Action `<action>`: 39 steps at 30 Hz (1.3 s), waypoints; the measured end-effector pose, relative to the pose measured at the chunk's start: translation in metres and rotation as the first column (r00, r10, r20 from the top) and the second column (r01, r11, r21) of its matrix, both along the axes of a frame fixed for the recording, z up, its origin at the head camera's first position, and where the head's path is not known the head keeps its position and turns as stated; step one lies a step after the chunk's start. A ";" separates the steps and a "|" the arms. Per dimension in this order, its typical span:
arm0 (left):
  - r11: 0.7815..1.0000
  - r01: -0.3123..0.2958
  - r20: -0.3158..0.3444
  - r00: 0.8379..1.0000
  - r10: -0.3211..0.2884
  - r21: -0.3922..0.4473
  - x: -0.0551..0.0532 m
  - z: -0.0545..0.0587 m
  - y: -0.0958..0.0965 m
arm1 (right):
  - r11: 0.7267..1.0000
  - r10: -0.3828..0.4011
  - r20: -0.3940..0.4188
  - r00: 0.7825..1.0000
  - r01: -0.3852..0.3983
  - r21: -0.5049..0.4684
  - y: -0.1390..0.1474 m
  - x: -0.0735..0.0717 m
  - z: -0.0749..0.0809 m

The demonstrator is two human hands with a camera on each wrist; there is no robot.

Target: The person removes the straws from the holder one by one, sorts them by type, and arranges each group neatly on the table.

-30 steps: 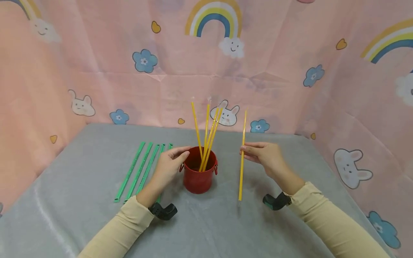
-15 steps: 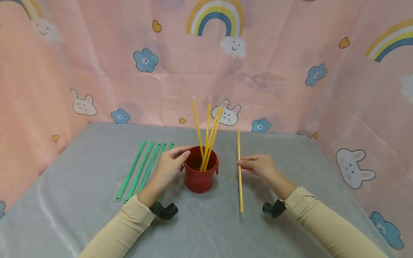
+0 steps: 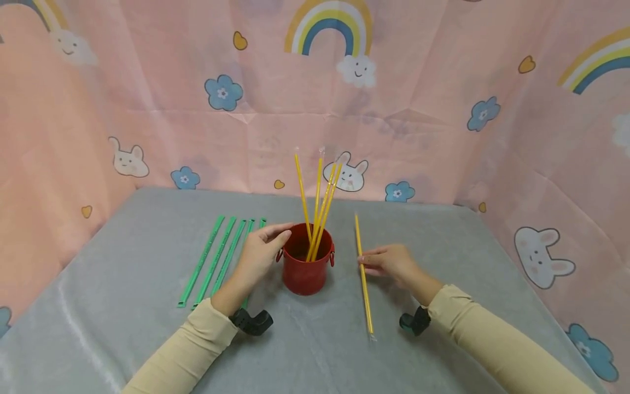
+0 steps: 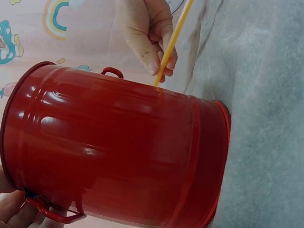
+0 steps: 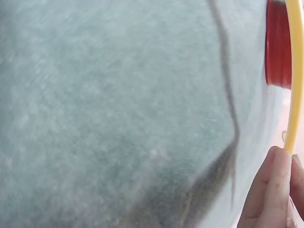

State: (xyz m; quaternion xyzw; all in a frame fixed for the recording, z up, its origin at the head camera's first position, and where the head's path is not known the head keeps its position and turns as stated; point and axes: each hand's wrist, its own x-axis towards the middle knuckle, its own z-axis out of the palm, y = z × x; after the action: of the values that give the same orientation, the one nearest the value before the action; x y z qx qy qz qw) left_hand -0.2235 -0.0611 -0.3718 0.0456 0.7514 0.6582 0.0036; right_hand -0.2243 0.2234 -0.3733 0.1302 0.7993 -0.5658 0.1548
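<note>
Red bucket (image 3: pixel 304 278) upright on gray cloth (image 3: pixel 315 339), four yellow straws (image 3: pixel 305 207) leaning inside. Left hand (image 3: pixel 256 257) on its rim; can't tell whether gripping or resting. Right hand (image 3: pixel 391 265) pinches a fifth straw (image 3: pixel 366 298), tilted, just right of bucket.

The bucket (image 3: pixel 304 278) stands near the middle of the tabletop (image 3: pixel 428 230). Four sticks (image 3: pixel 325 219) lean inside it, with their tops poking out. To its left, five more sticks (image 3: pixel 229 254) lie in a row on the tabletop. The left hand (image 3: pixel 261 254) is between them and the bucket, with its fingers on the bucket's left side. To the right, apart from the bucket, one single stick (image 3: pixel 366 293) is in the right hand (image 3: pixel 391 265). A cloth (image 3: pixel 295 134) hangs behind the tabletop and down both sides.
</note>
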 end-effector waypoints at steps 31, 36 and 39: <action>1.000 -0.009 -0.013 1.000 0.009 -0.007 0.001 -0.004 0.000 | 0.977 -0.021 -0.001 1.000 0.021 0.211 -0.010 -0.005 -0.020; 1.000 -0.017 -0.014 1.000 0.017 -0.011 0.001 -0.004 0.000 | 0.979 -0.018 -0.023 1.000 0.022 0.201 -0.012 -0.004 -0.021; 1.000 -0.021 -0.023 1.000 0.020 -0.014 0.001 -0.002 0.000 | 0.982 -0.020 -0.034 0.999 0.026 0.189 -0.012 -0.004 -0.020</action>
State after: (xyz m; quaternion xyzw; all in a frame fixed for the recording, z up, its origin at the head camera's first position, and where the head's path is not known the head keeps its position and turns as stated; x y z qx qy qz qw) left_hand -0.2225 -0.0610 -0.3742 0.0454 0.7566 0.6522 -0.0115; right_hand -0.2286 0.2117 -0.3931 0.1442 0.8504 -0.4910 0.1223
